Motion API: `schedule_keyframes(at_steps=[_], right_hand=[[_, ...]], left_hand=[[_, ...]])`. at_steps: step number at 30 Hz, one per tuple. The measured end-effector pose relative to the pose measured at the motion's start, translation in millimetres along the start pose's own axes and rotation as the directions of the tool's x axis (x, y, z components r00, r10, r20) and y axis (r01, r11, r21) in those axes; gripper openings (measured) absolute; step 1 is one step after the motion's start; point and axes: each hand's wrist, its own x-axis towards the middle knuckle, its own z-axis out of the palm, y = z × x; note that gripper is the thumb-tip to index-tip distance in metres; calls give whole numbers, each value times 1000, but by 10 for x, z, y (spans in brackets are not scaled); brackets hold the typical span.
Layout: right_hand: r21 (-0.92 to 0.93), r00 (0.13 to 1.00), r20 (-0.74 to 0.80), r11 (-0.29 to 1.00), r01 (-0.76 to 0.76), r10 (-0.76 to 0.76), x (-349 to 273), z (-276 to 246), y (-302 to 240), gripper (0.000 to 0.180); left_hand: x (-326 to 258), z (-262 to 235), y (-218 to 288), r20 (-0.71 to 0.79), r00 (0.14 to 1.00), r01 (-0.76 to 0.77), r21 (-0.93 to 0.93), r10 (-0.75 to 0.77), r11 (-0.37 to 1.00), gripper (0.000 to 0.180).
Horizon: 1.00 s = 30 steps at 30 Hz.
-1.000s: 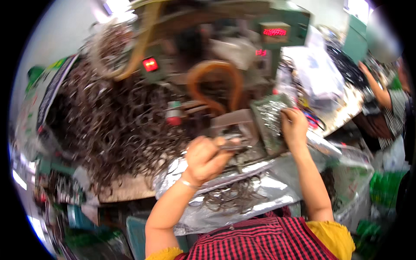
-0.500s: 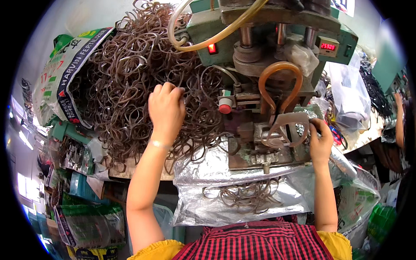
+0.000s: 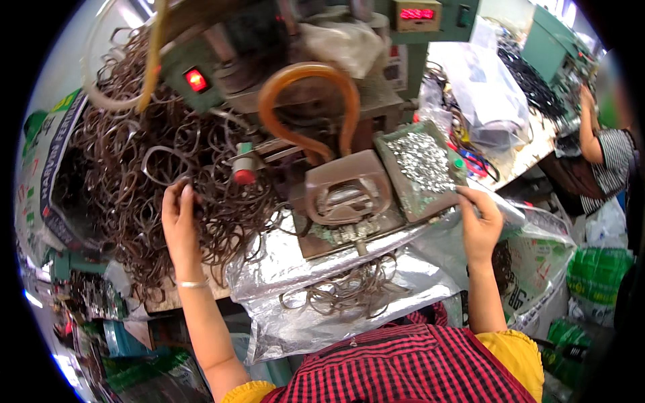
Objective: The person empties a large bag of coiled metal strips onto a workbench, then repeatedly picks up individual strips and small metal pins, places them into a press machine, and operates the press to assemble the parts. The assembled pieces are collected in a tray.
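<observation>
L hand [image 3: 180, 218] @ loop pile [image 3: 127, 215] L of red btn [image 3: 244, 176] | R hand [image 3: 481, 225] @ bits tray [image 3: 430, 204] R of btn | both: fingers bent, grasp can't tell | brown pc [image 3: 339, 170] below-R of btn | best pick singly, no snags

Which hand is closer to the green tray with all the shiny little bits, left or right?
Right. The right hand is just beside the green tray's near right corner; the left hand is far off to the left, at the brown loop pile.
</observation>
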Motion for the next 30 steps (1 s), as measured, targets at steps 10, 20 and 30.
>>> schedule_keyframes(at_steps=[10,20,30], right_hand=[[575,965,259,808,-129,-30,377,1088,-1000,27],[713,893,431,556,-426,131,321,1014,-1186,45],[460,861,445,888,16,-246,456,601,-908,44]], left_hand=[[-631,463,-172,-123,960,-258,-27,253,966,27],[-510,791,711,-62,502,-849,152,863,505,26],[-817,1067,550,264,477,-878,199,838,436,23]])
